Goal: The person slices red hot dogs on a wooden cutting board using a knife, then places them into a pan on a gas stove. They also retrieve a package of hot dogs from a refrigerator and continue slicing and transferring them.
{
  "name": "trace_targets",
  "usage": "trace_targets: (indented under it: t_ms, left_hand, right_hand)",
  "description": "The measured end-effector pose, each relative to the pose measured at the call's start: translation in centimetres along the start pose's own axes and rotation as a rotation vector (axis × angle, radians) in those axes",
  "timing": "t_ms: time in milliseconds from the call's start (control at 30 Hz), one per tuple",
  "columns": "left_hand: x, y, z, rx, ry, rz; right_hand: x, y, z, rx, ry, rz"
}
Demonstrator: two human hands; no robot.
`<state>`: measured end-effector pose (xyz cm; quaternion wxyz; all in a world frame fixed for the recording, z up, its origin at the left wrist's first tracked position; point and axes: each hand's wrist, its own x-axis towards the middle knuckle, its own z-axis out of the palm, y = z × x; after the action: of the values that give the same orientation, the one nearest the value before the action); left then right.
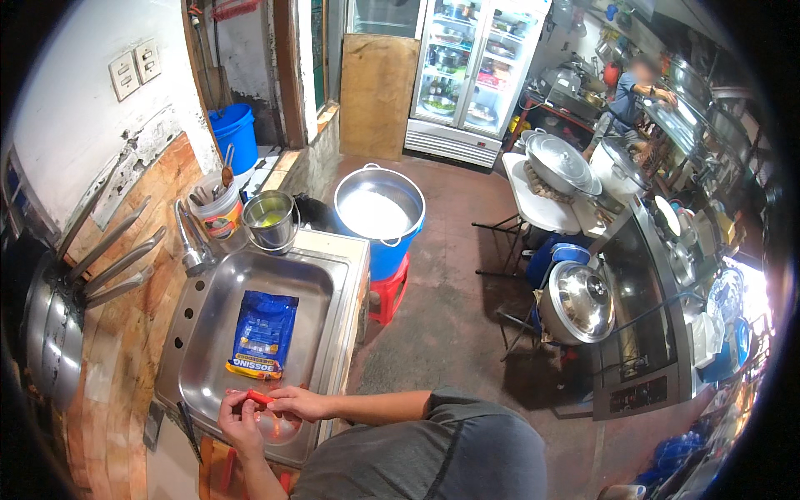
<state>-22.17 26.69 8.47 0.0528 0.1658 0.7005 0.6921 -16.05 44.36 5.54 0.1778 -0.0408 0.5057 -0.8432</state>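
Over the near end of the steel sink (pixel 192 367), my left hand (pixel 240 427) and my right hand (pixel 300 403) are close together. Their fingers are closed on a short, bright red, sausage-shaped thing (pixel 259 397), partly covered by the fingertips. Just beyond my hands, a blue plastic food pouch (pixel 265 329) with a yellow and red end lies flat on the sink floor. Below my right wrist, reddish-orange pieces (pixel 277 427) show at the sink's near end, too blurred to make out clearly.
A faucet (pixel 197 260), a tub of utensils (pixel 218 212) and a small steel pail (pixel 271 221) stand at the sink's back left. Beyond the sink's right corner, a large pot (pixel 379 204) rests on a red stool (pixel 389 292). A person (pixel 627 96) works at the far right.
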Motion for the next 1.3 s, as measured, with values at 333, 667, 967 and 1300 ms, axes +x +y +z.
trace_targets:
  t_ms: [333,667,967,1300]
  left_hand:
    - [1.3,0.7,3.7,0.544,-0.074,0.319]
    - [0.2,0.3,4.5,0.637,-0.535,0.161]
    - [1.0,-2.8,2.1,0.855,-0.511,-0.081]
    - [-1.6,-5.1,-5.3,0.944,0.037,0.025]
  right_hand:
    - [-1.0,-1.2,-1.1,0.068,0.205,-0.102]
    - [2.8,-2.0,-3.6,0.175,0.339,-0.034]
    - [1.1,-7.1,-6.6,-0.138,0.73,-0.515]
    - [1.4,-5.7,-2.7,-0.326,0.489,-0.229]
